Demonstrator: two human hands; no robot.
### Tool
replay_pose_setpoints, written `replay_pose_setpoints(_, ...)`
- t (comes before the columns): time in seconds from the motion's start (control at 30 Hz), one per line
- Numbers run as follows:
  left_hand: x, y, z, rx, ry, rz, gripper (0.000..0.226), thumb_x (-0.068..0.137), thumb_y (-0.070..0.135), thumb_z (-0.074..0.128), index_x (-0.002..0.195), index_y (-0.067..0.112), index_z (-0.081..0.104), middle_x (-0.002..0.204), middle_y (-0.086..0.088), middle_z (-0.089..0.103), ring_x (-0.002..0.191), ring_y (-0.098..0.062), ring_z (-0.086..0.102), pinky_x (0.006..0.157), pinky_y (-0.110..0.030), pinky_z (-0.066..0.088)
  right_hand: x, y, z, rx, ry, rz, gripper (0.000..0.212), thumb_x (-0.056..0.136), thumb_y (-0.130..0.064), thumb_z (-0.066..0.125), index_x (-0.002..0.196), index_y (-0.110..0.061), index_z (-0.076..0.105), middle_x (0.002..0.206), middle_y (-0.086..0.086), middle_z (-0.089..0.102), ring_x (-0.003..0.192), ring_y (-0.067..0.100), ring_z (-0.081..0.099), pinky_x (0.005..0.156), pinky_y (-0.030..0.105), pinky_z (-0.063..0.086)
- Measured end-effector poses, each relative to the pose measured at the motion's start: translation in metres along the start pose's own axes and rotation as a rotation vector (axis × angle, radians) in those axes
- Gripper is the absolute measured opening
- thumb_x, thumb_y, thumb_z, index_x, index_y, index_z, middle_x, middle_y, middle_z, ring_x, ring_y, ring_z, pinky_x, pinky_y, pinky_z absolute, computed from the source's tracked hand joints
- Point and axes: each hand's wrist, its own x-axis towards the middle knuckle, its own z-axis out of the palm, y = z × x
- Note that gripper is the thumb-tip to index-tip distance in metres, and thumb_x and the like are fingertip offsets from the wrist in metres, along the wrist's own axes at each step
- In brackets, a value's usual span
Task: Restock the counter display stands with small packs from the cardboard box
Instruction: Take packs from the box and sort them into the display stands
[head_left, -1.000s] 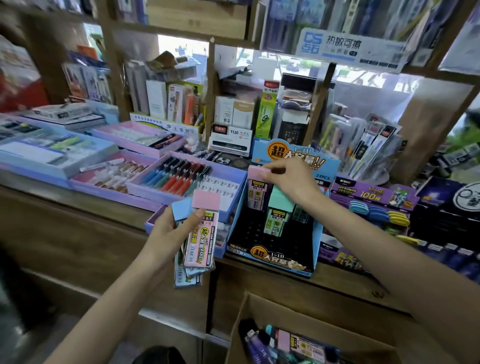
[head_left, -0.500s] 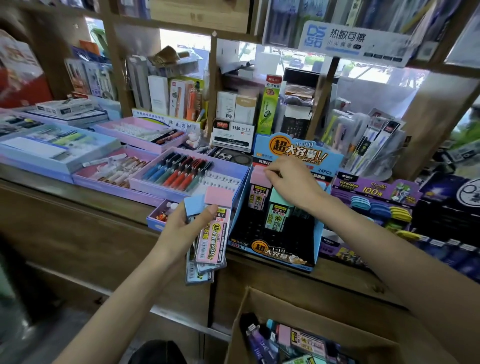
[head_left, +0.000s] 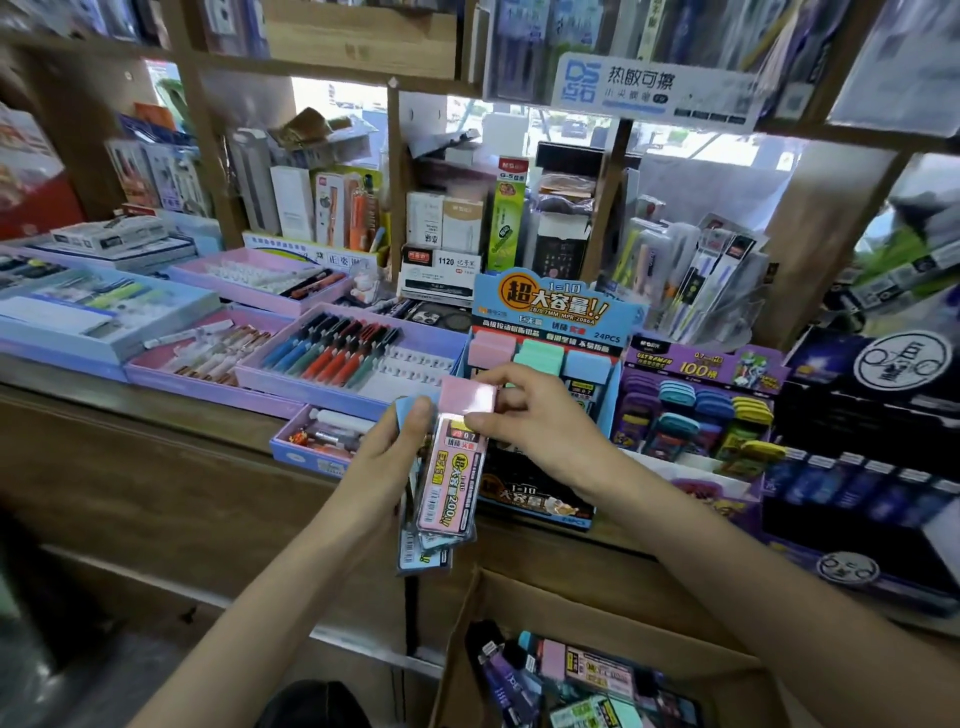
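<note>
Back comes the right hand (head_left: 540, 421) from the top row of the display stand (head_left: 550, 306), where it was half a second ago, and now it meets the left hand (head_left: 387, 457) in front of the stand. Its thumb and forefinger are curled onto the cap end of the pink pack (head_left: 449, 483), pinching it right at the top.

The left hand grips the bundle of packs (head_left: 423, 558) from the side, thumb (head_left: 418, 415) laid across the front near the upper end, the other fingers hidden behind. The pink pack lies on top of that bundle, with blue ones fanned out beneath it, hanging down below the left fingers.

Just beyond the right fingertips, the stand's back row holds a pink cap (head_left: 488, 347), a green cap (head_left: 542, 356) and a blue cap (head_left: 587, 366) side by side. Well below both hands sits the cardboard box (head_left: 597, 603), open, with more packs lying loose inside. To the left of the left hand's knuckles, a tray of pens (head_left: 343, 353) rests on the wooden counter (head_left: 156, 441).
</note>
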Motion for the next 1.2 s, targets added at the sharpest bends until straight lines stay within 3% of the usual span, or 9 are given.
replay_pose_setpoints(0.13,-0.005,0.003,-0.003,0.014,0.027,0.045,0.034,0.086,0.045,0.047,0.107,0.023,0.062,0.099,0.001,0.072,0.09,-0.011,0.068,0.067,-0.02,0.054,-0.002,-0.008,-0.009,0.047,0.011,0.003,0.026,0.083,-0.004,0.066,0.095,-0.024,0.054,0.088,0.001,0.069,0.077,0.015,0.065,0.061,0.021,0.05)
replay_pose_setpoints(0.3,-0.006,0.01,-0.019,0.014,0.147,0.065,0.033,0.082,0.045,0.05,0.097,0.018,0.06,0.08,-0.007,0.074,0.064,-0.019,0.07,0.053,-0.026,0.055,0.014,-0.033,-0.036,0.132,0.241,-0.06,0.024,0.084,-0.003,0.065,0.095,-0.021,0.053,0.092,0.002,0.071,0.071,0.009,0.065,0.056,0.018,0.049)
replay_pose_setpoints(0.47,-0.013,0.006,-0.035,0.064,0.196,0.066,0.033,0.076,0.055,0.051,0.086,0.025,0.061,0.077,-0.006,0.073,0.064,-0.02,0.069,0.057,-0.032,0.057,0.036,-0.031,-0.028,-0.246,0.432,-0.174,0.021,0.084,-0.006,0.065,0.094,-0.019,0.053,0.098,0.001,0.065,0.085,0.015,0.061,0.07,0.029,0.051)
replay_pose_setpoints(0.53,-0.014,0.004,-0.038,0.074,0.221,0.046,0.036,0.076,0.055,0.051,0.089,0.022,0.06,0.076,-0.006,0.071,0.066,-0.021,0.068,0.062,-0.038,0.056,0.043,-0.023,-0.022,-0.389,0.443,-0.189,0.021,0.085,-0.006,0.064,0.102,-0.014,0.054,0.101,0.005,0.063,0.086,0.02,0.058,0.072,0.037,0.049)
replay_pose_setpoints(0.67,-0.015,0.005,-0.041,0.09,0.218,0.04,0.042,0.078,0.052,0.05,0.096,0.015,0.057,0.079,-0.009,0.069,0.068,-0.022,0.067,0.064,-0.04,0.054,0.052,-0.008,-0.016,-0.578,0.42,-0.191,0.021,0.085,-0.01,0.062,0.104,-0.015,0.053,0.092,0.006,0.063,0.076,0.023,0.058,0.065,0.037,0.048)
replay_pose_setpoints(0.87,-0.017,0.002,-0.043,0.108,0.193,0.066,0.037,0.08,0.048,0.048,0.095,0.015,0.057,0.072,-0.001,0.069,0.065,-0.016,0.067,0.057,-0.028,0.055,0.054,0.007,-0.011,-0.667,0.332,-0.153,0.02,0.084,-0.014,0.064,0.099,-0.02,0.053,0.089,0.004,0.065,0.075,0.024,0.058,0.065,0.037,0.049)
replay_pose_setpoints(1.03,-0.016,0.0,-0.041,0.095,0.186,0.07,0.035,0.082,0.044,0.048,0.096,0.013,0.058,0.068,0.003,0.069,0.06,-0.01,0.066,0.051,-0.02,0.052,0.057,0.012,-0.009,-0.719,0.283,-0.176,0.02,0.082,-0.012,0.064,0.099,-0.016,0.056,0.093,0.004,0.063,0.087,0.025,0.056,0.071,0.037,0.045)
replay_pose_setpoints(1.13,-0.015,0.0,-0.042,0.109,0.18,0.072,0.033,0.085,0.042,0.048,0.095,0.013,0.059,0.071,-0.002,0.069,0.062,-0.015,0.067,0.052,-0.021,0.052,0.061,0.018,-0.009,-0.868,0.291,-0.21,0.02,0.082,-0.011,0.062,0.101,-0.017,0.056,0.096,0.002,0.055,0.097,0.024,0.046,0.071,0.03,0.029)
replay_pose_setpoints(1.2,-0.014,-0.001,-0.043,0.117,0.173,0.078,0.035,0.082,0.041,0.052,0.094,0.008,0.057,0.074,-0.008,0.068,0.062,-0.019,0.066,0.052,-0.024,0.053,0.062,0.022,-0.009,-0.942,0.312,-0.227,0.027,0.083,-0.009,0.06,0.109,-0.015,0.056,0.106,0.004,0.054,0.103,0.023,0.043,0.08,0.03,0.033)
